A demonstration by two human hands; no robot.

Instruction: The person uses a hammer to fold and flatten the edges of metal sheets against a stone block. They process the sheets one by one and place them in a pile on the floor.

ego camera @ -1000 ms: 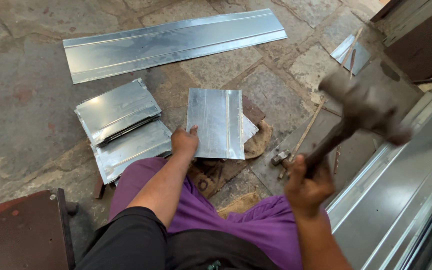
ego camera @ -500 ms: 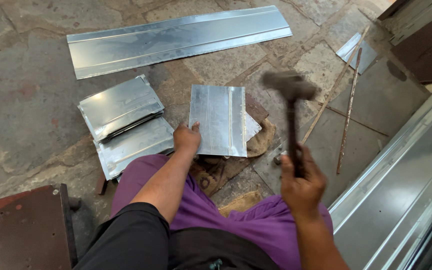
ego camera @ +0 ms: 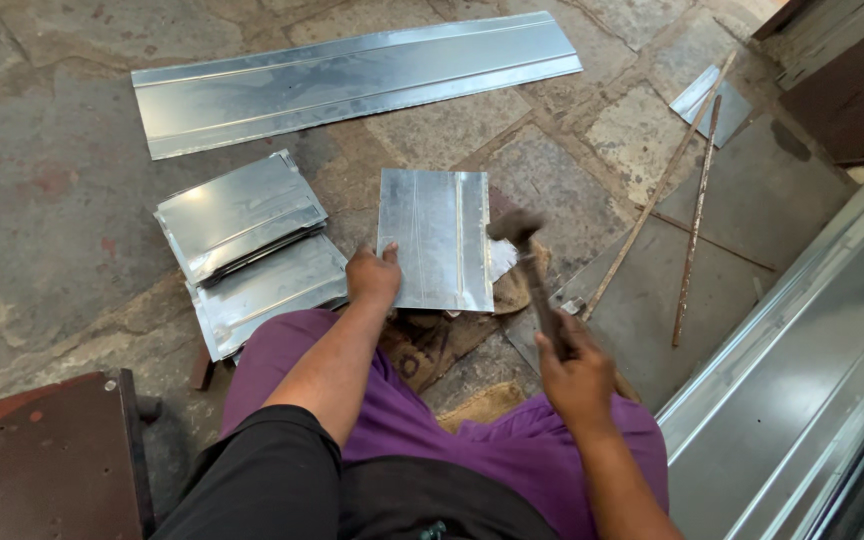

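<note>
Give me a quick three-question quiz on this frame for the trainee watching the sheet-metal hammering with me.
1. True or false: the left hand presses on the lower left corner of the small metal sheet.
2. Where is the hammer head? A) raised high above the sheet B) low at the sheet's right edge C) lying on the floor
3. Fill in: the long metal strip lies on the stone floor on the ____ side of the sheet from the person.

Key: 1 true. 2 B; the right hand grips the handle. 3 far.
</note>
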